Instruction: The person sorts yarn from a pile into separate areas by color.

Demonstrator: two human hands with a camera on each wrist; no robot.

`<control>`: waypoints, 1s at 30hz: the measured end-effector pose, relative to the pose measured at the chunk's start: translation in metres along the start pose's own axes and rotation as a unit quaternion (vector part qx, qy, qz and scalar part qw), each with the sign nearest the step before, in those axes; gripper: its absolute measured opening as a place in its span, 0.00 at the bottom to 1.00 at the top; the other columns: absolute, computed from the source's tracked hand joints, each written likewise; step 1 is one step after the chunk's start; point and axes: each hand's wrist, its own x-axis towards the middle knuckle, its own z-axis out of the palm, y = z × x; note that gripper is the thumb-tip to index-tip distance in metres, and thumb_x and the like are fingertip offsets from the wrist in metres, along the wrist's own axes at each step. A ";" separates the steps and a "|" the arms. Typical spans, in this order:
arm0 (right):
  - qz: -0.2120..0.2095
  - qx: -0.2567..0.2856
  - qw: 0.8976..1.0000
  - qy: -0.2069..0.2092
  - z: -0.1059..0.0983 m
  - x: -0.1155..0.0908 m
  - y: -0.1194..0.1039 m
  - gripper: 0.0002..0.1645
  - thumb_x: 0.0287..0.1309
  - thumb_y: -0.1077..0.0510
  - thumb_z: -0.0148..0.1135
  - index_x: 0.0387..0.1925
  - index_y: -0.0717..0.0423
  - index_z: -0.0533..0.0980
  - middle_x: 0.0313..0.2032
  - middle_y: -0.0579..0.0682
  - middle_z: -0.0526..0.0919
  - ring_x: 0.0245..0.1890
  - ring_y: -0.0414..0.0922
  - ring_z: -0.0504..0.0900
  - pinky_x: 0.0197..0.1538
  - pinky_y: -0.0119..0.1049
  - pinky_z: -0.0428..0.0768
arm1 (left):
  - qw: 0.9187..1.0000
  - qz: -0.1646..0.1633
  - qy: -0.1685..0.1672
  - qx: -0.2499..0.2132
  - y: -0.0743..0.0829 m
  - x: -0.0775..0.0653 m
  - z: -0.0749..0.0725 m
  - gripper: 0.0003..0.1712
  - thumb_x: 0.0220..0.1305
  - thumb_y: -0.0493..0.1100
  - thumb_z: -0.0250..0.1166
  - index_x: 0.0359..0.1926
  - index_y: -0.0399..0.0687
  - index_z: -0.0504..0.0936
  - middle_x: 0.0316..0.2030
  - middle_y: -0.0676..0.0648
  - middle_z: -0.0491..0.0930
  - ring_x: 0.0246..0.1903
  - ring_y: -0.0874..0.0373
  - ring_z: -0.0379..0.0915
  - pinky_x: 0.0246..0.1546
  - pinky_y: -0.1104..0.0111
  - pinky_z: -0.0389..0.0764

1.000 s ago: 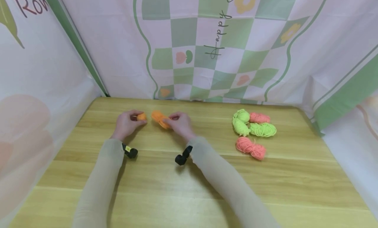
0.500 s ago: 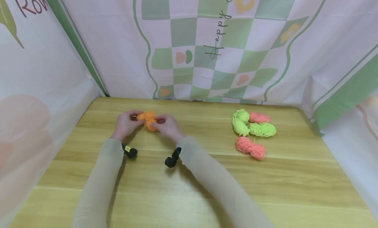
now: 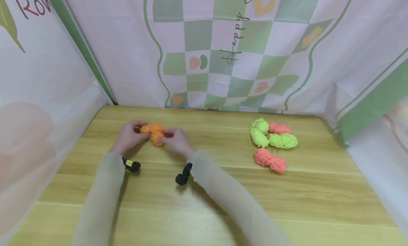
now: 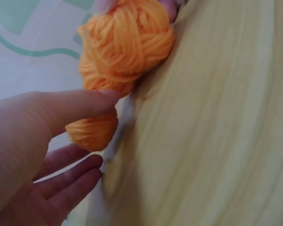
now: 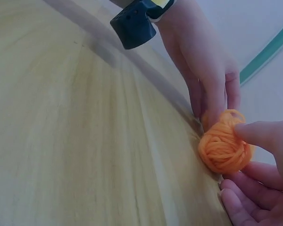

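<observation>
Two small orange yarn skeins sit side by side at the table's back left. My left hand (image 3: 129, 135) pinches the left yarn skein (image 4: 93, 132) between thumb and fingers; its thumb crosses the skein in the left wrist view. From the other side, my right hand (image 3: 177, 141) grips the right yarn skein (image 3: 157, 134), thumb on top and fingers beneath in the right wrist view. The right skein's rounded end (image 5: 225, 150) faces that camera and mostly hides the left skein. The two skeins meet, set at an angle to each other, close over the wood.
On the right side of the wooden table (image 3: 153, 210) lie two lime-green skeins, one bent (image 3: 259, 132) and one oval (image 3: 283, 140). A pink skein (image 3: 279, 127) lies behind them, another pink skein (image 3: 270, 161) in front. A patterned curtain (image 3: 197, 33) borders the back edge.
My right hand has carried its orange skein leftward until it meets the one in my left hand. Both hands have since shifted slightly left and nearer. The green and pink skeins stay put.
</observation>
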 end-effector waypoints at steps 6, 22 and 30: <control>-0.007 -0.017 1.000 0.014 0.003 -0.003 -0.001 0.26 0.60 0.51 0.75 0.57 0.58 0.82 0.45 0.50 0.87 0.46 0.43 0.83 0.50 0.34 0.81 | 1.000 -0.014 -0.016 0.012 0.002 -0.006 -0.008 0.29 0.60 0.39 0.76 0.60 0.34 0.78 0.51 0.32 0.80 0.48 0.39 0.77 0.50 0.50 0.79; -0.026 0.009 0.999 -0.037 -0.005 -0.009 -0.003 0.33 0.61 0.52 0.73 0.64 0.60 0.76 0.57 0.55 0.82 0.52 0.46 0.82 0.53 0.37 0.81 | 0.999 -0.011 -0.035 -0.024 0.005 -0.009 -0.021 0.40 0.62 0.30 0.71 0.73 0.36 0.65 0.65 0.28 0.70 0.61 0.32 0.69 0.62 0.43 0.71; -0.041 0.026 0.999 -0.023 -0.031 -0.014 -0.004 0.35 0.62 0.53 0.72 0.67 0.60 0.73 0.62 0.55 0.79 0.56 0.48 0.81 0.55 0.37 0.80 | 1.000 0.017 0.015 -0.017 0.033 -0.011 -0.030 0.40 0.61 0.35 0.74 0.72 0.43 0.70 0.65 0.34 0.73 0.63 0.36 0.69 0.66 0.44 0.66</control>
